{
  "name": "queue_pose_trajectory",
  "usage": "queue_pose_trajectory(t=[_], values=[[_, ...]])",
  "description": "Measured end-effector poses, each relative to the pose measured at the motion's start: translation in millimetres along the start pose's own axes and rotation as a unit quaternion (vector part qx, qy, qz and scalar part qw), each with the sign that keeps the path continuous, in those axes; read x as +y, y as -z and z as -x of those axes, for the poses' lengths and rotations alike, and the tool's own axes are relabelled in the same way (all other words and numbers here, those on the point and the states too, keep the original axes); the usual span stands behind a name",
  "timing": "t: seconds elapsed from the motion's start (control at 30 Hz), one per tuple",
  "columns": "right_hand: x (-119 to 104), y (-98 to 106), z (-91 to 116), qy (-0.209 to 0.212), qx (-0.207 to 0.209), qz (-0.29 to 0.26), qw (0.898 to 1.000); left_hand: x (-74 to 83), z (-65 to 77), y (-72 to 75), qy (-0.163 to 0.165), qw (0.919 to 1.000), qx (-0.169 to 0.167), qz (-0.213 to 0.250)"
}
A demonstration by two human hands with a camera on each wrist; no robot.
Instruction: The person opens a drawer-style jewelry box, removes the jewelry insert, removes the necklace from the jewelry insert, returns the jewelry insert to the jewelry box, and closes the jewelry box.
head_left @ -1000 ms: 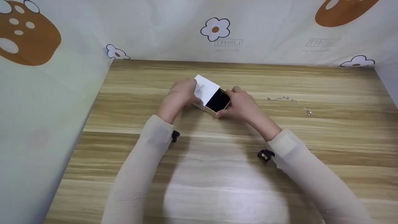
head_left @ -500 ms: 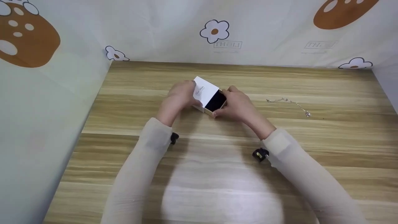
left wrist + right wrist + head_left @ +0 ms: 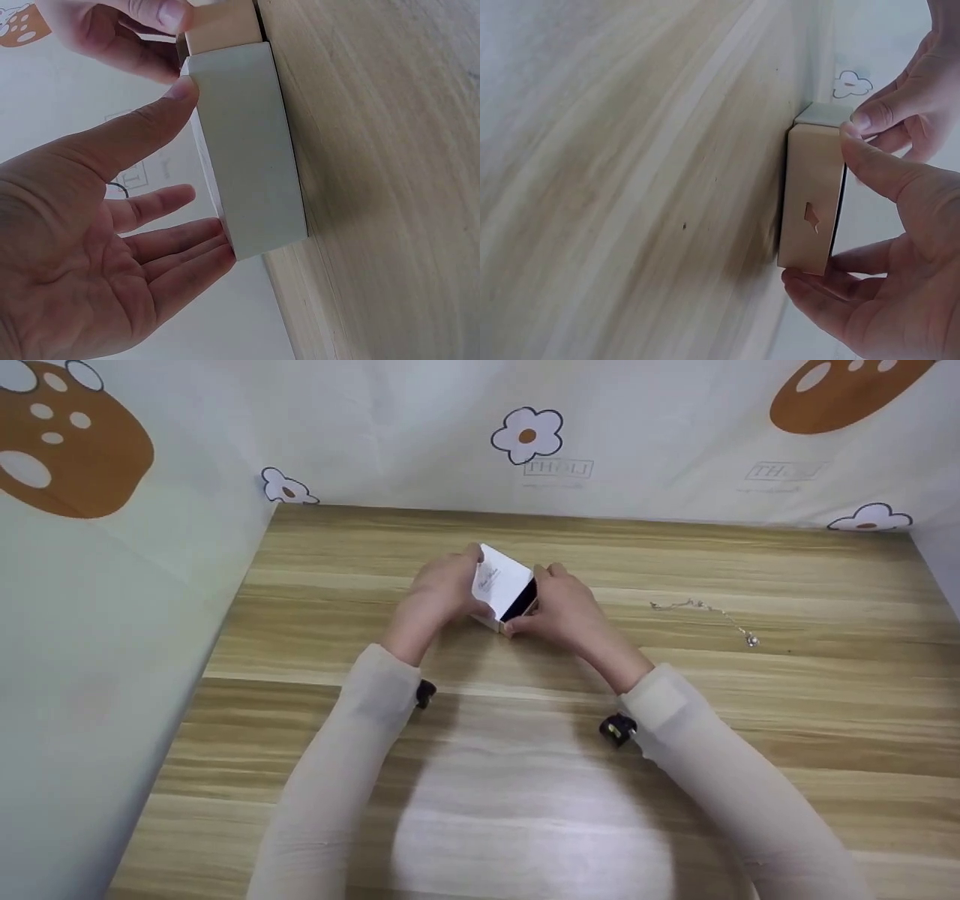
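A small drawer-style gift box lies on the table in the head view. It has a white sleeve (image 3: 505,577) with fine printing and a tan inner drawer (image 3: 814,199) lined in black. A strip of the lining still shows at the drawer's right end. My left hand (image 3: 441,589) grips the sleeve between thumb and fingertips. Thumb on one side and fingers on the other, my right hand (image 3: 568,609) holds the drawer's outer end, which has a small cut-out in its face. To the right of that hand lies a thin silver chain with a small charm (image 3: 751,640).
The wood-grain table (image 3: 540,780) meets a pale cloth backdrop (image 3: 390,435) with printed flowers and brown spotted shapes at the back and left. A small black device (image 3: 619,730) sits at the right wrist, another (image 3: 425,694) at the left.
My right hand has moved left, pushing the drawer deeper into the white sleeve; less black lining shows. The left hand keeps its grip on the sleeve. The chain stays where it lay.
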State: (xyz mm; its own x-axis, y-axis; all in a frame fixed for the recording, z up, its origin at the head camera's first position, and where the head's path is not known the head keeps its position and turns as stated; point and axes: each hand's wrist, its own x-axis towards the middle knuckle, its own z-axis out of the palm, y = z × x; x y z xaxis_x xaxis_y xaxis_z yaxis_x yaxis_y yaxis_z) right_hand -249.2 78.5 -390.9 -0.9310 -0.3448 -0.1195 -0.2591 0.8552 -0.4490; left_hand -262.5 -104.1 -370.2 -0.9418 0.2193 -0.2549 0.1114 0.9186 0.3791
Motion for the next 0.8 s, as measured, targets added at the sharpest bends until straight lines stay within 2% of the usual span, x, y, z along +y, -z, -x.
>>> queue_pose_trajectory(t=[0.23, 0.5, 0.63, 0.8], values=[[0, -1, -5, -0.008, 0.005, 0.0, 1.0, 4.3, -0.9, -2.2, 0.006, 0.9996, -0.011, -0.027], [15, -1, -7, 0.027, -0.02, -0.028, 0.999, 6.2, -2.8, -2.6, 0.005, 0.9985, -0.014, -0.052], [19, -1, -9, 0.036, -0.008, -0.028, 0.999, 6.6, -3.7, -3.1, 0.002, 0.9983, -0.012, -0.057], [19, -3, -12, 0.023, 0.007, -0.023, 0.999, 7.6, -3.9, -3.9, -0.003, 0.9983, -0.013, -0.057]])
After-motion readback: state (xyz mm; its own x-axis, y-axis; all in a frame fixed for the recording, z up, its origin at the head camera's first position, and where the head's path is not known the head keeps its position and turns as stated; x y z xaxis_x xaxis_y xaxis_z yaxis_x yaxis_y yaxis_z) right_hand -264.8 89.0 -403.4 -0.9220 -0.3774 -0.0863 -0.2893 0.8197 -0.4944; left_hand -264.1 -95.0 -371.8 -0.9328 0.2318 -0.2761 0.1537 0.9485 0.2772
